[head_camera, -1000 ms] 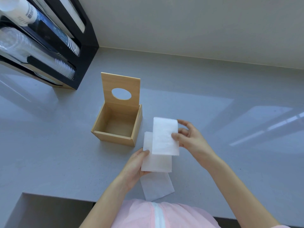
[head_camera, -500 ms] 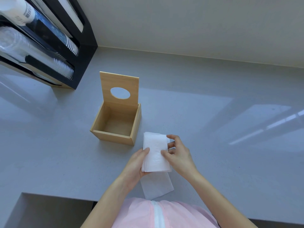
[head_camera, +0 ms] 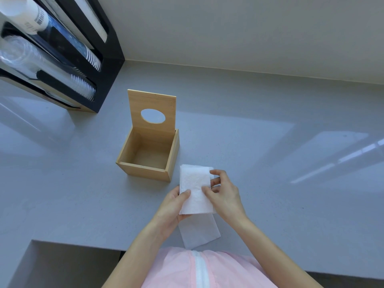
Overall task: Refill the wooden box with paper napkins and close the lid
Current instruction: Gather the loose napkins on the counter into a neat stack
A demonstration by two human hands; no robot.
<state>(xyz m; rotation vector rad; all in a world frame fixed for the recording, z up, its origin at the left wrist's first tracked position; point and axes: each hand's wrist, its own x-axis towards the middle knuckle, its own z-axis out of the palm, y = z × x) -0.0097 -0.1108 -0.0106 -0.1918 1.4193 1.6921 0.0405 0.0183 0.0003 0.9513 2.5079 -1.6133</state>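
A small wooden box stands on the grey counter with nothing inside. Its lid, pierced by an oval hole, stands upright at the back edge. Just right of the box and nearer to me, both hands hold a small stack of white paper napkins. My left hand grips the stack's left edge, thumb on top. My right hand pinches the right edge. One more napkin lies flat on the counter under the stack, near the front edge.
A black cup dispenser rack with paper and clear plastic cups fills the far left corner. The grey counter stretches right to the wall. A recess cuts into the counter's front left.
My right hand brought a raised napkin down onto the stack held by my left hand. Both hands now grip the gathered stack. The box has not moved.
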